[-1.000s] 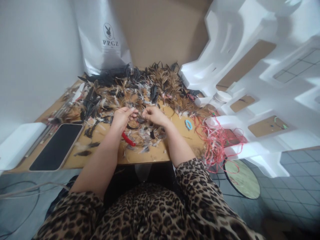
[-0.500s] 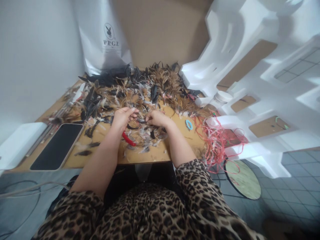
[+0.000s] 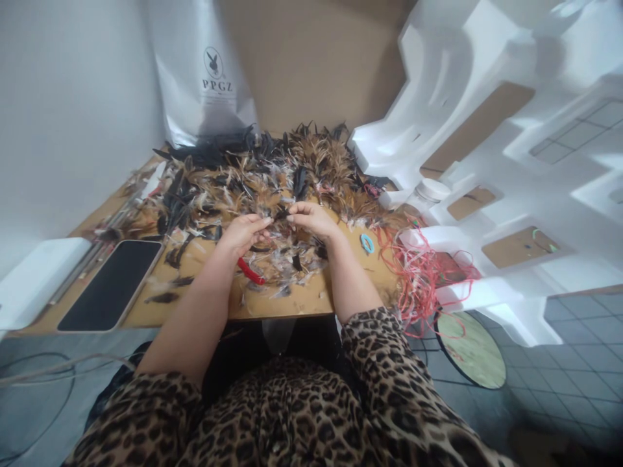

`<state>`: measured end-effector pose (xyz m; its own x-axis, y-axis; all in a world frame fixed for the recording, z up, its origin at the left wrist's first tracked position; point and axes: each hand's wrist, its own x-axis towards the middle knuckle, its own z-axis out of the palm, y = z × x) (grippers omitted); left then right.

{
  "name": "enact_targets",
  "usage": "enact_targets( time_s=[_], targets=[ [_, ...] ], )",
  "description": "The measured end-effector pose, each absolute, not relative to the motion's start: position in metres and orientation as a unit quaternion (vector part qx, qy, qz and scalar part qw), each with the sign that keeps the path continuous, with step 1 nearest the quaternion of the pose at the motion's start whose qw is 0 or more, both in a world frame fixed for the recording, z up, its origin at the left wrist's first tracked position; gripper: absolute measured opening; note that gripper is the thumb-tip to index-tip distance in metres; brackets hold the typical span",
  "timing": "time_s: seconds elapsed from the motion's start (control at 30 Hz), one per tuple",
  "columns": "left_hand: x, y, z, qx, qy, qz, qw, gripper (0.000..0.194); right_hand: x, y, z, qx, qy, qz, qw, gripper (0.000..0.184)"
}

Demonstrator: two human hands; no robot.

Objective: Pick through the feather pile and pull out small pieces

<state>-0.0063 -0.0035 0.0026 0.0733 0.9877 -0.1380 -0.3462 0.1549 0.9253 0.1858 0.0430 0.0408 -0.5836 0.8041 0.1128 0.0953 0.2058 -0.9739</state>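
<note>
My left hand point(image 3: 247, 233) is closed in a pinch above the table, its thumb and forefinger tips at the near end of a small dark feather point(image 3: 281, 213). On the other side of that feather, my right hand point(image 3: 312, 219) grips it between thumb and fingers. Exactly what the left fingertips pinch is too small to see clearly. Loose feather scraps point(image 3: 287, 256) lie below both hands. A red strip point(image 3: 251, 271) rests near my left wrist. Brown feather bunches point(image 3: 321, 152) and black feathers point(image 3: 219, 146) are heaped beyond the hands.
A phone point(image 3: 111, 285) and a white box point(image 3: 41, 282) lie at the left. Red string point(image 3: 418, 272) is tangled at the right, near a blue ring point(image 3: 366, 244). White foam packing point(image 3: 487, 162) stands along the right side. A silver bag point(image 3: 204, 97) is at the back.
My right hand has risen slightly, and a dark feather now shows between the fingertips. My left hand has shifted slightly, its fingertips drawn into a pinch beside it.
</note>
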Motion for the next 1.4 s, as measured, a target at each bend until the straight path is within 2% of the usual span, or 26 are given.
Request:
enact_targets(
  time_s=[0.3,0.6,0.7,0.9,1.1,1.4],
  targets=[
    [-0.007,-0.006,0.009,0.334,0.377,0.530,0.682,0.008,0.185,0.045,0.035,-0.272,-0.596,0.668,0.353,0.027],
    [-0.004,-0.004,0.009,0.332,0.370,0.595,0.632,0.012,0.166,0.042,0.028,-0.264,-0.520,0.716,0.383,0.034],
    [-0.003,-0.004,0.009,0.330,0.373,0.609,0.617,0.014,0.152,0.038,0.024,-0.280,-0.524,0.705,0.387,0.033],
    [0.000,-0.005,0.010,0.342,0.377,0.597,0.620,0.015,0.137,0.032,0.016,-0.319,-0.485,0.671,0.460,0.032],
    [0.000,-0.006,0.010,0.339,0.380,0.569,0.646,0.011,0.139,0.035,0.014,-0.318,-0.493,0.657,0.473,0.031],
    [-0.005,-0.002,0.008,0.278,0.386,0.579,0.662,0.005,0.144,0.038,0.017,-0.355,-0.558,0.568,0.490,0.034]
  ],
)
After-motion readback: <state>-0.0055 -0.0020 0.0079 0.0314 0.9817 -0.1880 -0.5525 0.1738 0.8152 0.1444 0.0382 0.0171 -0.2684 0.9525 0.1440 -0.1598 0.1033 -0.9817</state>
